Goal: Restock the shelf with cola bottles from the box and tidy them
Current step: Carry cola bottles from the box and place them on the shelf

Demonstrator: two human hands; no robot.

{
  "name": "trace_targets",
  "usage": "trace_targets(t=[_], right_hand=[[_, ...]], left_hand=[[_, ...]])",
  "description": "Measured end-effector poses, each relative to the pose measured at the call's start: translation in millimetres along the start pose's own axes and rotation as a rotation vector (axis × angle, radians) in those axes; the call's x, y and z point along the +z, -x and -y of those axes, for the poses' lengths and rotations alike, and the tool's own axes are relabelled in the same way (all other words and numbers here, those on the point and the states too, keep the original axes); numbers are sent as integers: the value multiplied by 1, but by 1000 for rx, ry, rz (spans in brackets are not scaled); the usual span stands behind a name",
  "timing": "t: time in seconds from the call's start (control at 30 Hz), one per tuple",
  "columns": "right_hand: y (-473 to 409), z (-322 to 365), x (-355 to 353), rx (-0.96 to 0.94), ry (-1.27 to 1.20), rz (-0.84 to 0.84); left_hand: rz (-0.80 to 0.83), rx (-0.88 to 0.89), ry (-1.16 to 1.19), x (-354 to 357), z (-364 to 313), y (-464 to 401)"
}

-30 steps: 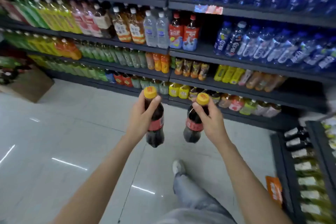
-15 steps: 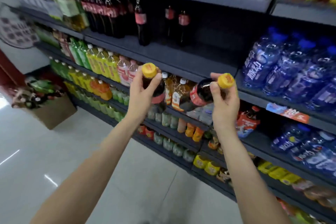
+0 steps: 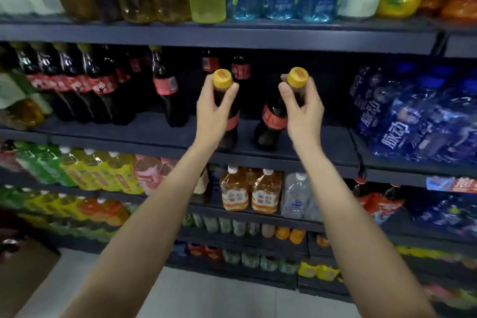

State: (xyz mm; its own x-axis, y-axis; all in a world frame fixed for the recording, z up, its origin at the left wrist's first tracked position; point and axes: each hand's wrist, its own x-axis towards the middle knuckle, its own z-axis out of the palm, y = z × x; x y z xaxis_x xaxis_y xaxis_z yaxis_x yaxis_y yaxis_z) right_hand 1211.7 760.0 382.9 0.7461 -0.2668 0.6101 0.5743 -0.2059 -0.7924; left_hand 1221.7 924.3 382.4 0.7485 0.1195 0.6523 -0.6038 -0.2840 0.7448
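Whereas half a second earlier both bottles were held in the air in front of the shelving, the right one tipped far over, they now stand at the front edge of the cola shelf point(image 3: 322, 142). Left hand point(image 3: 214, 111) grips the neck of the left cola bottle point(image 3: 231, 121) below its yellow cap, fingers curled round it; the bottle is upright, its base at the shelf surface. Right hand point(image 3: 303, 108) pinches the neck of the right cola bottle point(image 3: 272, 121) under its yellow cap; that bottle leans slightly, its base on the shelf, just beside the left one. Stocked cola bottles point(image 3: 165, 88) stand to the left and behind on the same shelf; blue water bottles point(image 3: 413, 121) lie to the right. A cardboard box point(image 3: 23, 273) sits at lower left on the floor.
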Motion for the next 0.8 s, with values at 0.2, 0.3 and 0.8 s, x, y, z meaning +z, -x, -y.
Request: trace_targets(t=[0.2, 0.3, 0.8], right_hand=[[-22, -26, 33, 40, 91, -85], [-35, -42, 45, 75, 136, -91], [-26, -126, 50, 37, 387, -10]], left_hand=[[22, -61, 101, 6, 39, -42], [50, -51, 30, 9, 61, -54], [-14, -42, -291, 17, 179, -28]])
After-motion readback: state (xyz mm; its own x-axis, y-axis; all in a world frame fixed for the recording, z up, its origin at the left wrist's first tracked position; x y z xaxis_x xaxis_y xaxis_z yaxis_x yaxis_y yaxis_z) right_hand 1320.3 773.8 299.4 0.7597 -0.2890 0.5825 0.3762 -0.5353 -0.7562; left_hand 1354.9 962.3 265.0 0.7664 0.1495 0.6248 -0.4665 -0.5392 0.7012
